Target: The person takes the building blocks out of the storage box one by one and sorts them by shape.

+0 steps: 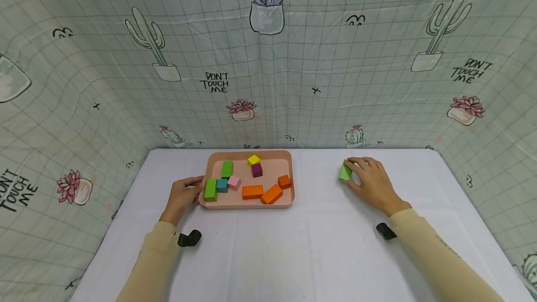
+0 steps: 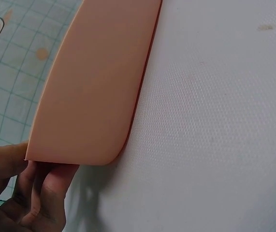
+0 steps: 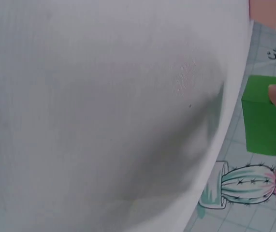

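Observation:
My left hand [image 1: 182,198] is at the left end of a pink tray [image 1: 251,205]. In the left wrist view its thumb [image 2: 5,162] meets the tray's rim while the other fingers curl against the end wall. Off to the right, my right hand [image 1: 371,184] pinches a green block [image 1: 345,172] between thumb and fingers. The right wrist view shows this block [image 3: 262,116] as an oblong, held clear of the white tabletop, with a shadow on the cloth beneath. Part of the block is hidden behind the fingers.
On the tray lie two green blocks [image 1: 227,169], several orange blocks [image 1: 252,192], and a teal [image 1: 222,185], a pink [image 1: 234,182], a purple [image 1: 257,170] and a yellow block [image 1: 253,160]. A patterned curtain [image 1: 293,59] stands behind the white table [image 1: 285,255].

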Available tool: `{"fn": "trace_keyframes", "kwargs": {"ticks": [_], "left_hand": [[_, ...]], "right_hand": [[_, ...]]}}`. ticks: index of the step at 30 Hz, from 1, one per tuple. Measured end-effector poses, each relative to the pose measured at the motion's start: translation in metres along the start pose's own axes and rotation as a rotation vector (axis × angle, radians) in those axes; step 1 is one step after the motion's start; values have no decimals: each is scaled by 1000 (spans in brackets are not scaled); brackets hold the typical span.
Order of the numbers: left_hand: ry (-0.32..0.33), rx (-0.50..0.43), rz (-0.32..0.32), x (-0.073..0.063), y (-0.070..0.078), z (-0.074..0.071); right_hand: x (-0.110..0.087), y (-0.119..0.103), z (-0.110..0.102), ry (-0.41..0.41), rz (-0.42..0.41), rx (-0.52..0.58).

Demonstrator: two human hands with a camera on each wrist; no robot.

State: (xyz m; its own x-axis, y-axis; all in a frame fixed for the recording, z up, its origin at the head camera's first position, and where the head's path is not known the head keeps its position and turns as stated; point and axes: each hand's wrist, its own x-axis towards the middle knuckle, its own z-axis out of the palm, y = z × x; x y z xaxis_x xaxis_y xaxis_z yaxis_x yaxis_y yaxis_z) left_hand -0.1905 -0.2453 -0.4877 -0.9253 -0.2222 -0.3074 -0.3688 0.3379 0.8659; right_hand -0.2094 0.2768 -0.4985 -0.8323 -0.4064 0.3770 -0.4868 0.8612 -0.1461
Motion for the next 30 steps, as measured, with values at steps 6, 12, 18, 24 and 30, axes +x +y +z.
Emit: {"fn": "trace_keyframes", "kwargs": {"ticks": [6, 12, 18, 24, 30], "left_hand": [[4, -3, -7, 0, 1, 1], [8, -3, -12, -3, 3, 2], [14, -6, -16, -3, 4, 2], [17, -8, -8, -3, 3, 2], [18, -14, -14, -3, 2, 2]], "right_hand": [[3, 10, 2, -50, -28, 12], [6, 17, 5, -93, -39, 40], [8, 21, 7, -102, -78, 55], [12, 25, 3, -185, -80, 100], [16, 29, 0, -291, -62, 128]]}}
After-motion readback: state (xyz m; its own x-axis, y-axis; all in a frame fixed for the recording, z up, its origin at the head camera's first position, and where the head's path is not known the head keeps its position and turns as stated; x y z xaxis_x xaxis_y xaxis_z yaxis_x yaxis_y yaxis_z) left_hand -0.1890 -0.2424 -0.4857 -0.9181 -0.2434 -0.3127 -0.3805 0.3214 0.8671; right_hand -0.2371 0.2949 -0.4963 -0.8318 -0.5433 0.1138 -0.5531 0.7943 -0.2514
